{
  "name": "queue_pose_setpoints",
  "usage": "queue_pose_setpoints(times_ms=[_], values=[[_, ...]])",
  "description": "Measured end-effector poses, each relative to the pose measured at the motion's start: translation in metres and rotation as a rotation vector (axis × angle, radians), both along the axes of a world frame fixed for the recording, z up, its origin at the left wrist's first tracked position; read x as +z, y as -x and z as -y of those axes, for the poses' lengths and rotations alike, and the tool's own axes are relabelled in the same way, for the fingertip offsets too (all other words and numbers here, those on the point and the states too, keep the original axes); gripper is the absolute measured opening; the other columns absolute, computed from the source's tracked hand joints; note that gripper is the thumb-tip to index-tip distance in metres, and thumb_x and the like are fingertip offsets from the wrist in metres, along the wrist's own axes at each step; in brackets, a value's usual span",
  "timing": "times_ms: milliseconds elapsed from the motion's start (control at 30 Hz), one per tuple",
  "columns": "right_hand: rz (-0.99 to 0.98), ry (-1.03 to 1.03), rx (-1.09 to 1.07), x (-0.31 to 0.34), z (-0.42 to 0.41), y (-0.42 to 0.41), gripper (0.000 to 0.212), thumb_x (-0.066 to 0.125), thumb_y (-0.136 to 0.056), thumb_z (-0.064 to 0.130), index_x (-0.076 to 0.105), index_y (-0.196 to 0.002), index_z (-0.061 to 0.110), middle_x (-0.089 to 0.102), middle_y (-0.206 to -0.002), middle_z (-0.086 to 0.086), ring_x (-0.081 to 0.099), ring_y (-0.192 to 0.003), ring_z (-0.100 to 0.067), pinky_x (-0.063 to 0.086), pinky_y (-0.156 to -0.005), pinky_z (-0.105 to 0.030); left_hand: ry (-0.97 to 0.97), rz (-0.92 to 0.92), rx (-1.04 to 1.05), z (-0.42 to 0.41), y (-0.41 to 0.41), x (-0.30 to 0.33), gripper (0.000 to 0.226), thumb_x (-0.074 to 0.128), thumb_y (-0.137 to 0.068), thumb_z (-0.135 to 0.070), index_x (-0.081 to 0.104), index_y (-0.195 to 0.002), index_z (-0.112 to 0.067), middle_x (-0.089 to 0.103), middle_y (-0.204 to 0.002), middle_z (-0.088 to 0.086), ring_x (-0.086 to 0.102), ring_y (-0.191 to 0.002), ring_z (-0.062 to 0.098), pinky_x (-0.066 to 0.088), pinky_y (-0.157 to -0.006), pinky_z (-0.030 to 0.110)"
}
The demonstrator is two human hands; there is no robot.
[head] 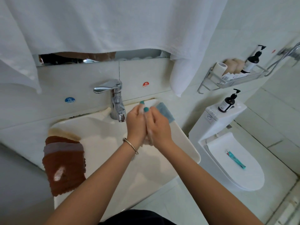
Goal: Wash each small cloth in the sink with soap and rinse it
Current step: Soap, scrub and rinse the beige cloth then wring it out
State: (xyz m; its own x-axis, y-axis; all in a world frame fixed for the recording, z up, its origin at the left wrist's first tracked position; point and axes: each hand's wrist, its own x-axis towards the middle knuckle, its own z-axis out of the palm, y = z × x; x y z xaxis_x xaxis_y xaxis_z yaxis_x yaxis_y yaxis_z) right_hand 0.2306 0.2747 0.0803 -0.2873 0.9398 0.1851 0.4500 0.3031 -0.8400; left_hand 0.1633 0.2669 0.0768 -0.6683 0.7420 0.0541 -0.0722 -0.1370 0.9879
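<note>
Lather was worked between left hand (136,125) and right hand (159,127), palms pressed flat, nothing visibly gripped. Right of the tap (116,101), the blue cloth (165,112) could be knocked off the sink (186,140) rim.

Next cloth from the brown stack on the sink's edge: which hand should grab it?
Left, probably. The brown stack lies on the sink rim on that side, nearer the left hand. The right hand would have to cross over. Both are soapy, pressed together.

Toothpaste tube (236,160) on toilet lid (230,172).
</note>
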Motion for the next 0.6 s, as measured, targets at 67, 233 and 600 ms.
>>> queue_pose_setpoints(times_ms=[67,233,600], values=[[-0.066,0.082,-0.117,0.002,-0.015,-0.001,0.039,0.043,-0.100,0.027,0.031,-0.062,0.027,0.039,-0.054,0.009,0.034,-0.056,-0.011,0.035,-0.062,-0.041,-0.001,-0.059,-0.064,0.005,-0.012,0.002,0.041,0.048,-0.098,-0.011,0.043,-0.058,-0.018,0.045,-0.052,-0.012,0.038,-0.052,0.003,0.036,-0.054,0.024],[-0.019,-0.012,0.002,0.007,0.000,0.004,0.039,0.042,-0.101,0.028,0.030,-0.065,0.029,0.040,-0.053,0.009,0.037,-0.056,-0.015,0.037,-0.058,-0.043,0.036,-0.042,-0.004,-0.007,0.008,0.004,0.042,0.046,-0.100,-0.017,0.041,-0.059,-0.017,0.043,-0.055,-0.005,0.036,-0.054,0.009,0.034,-0.056,0.029],[-0.048,0.067,-0.109,0.030,-0.021,0.013,0.038,0.038,-0.102,0.029,0.034,-0.066,0.023,0.046,-0.061,0.003,0.042,-0.063,-0.019,0.037,-0.065,-0.043,-0.019,-0.043,-0.030,-0.004,-0.003,0.019,0.037,0.047,-0.098,-0.012,0.044,-0.062,-0.015,0.044,-0.052,-0.008,0.037,-0.046,0.000,0.033,-0.047,0.019]])
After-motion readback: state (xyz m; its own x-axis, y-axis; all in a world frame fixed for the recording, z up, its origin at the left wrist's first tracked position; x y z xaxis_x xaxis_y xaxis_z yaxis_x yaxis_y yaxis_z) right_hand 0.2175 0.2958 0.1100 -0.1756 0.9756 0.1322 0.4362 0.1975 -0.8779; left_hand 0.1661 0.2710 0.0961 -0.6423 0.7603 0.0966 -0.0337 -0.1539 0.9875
